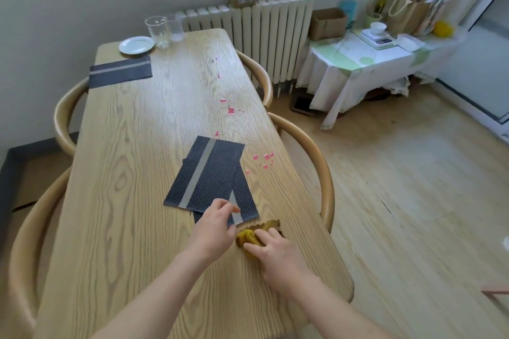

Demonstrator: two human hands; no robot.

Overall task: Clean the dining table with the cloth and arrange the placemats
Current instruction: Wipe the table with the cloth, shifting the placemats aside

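My left hand [217, 224] pinches the limp dark woven placemats [212, 176] at their near edge; my right hand [272, 249] clutches the soft mustard-yellow cloth [246, 238].

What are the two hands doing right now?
Left hand: pinching the near placemat edge.
Right hand: pressing the yellow cloth on the table.

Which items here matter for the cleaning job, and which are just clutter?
Job: yellow cloth, overlapping placemats, far placemat, pink spills, dining table.
Lying about: plate, glasses, cardboard box, paper bags.
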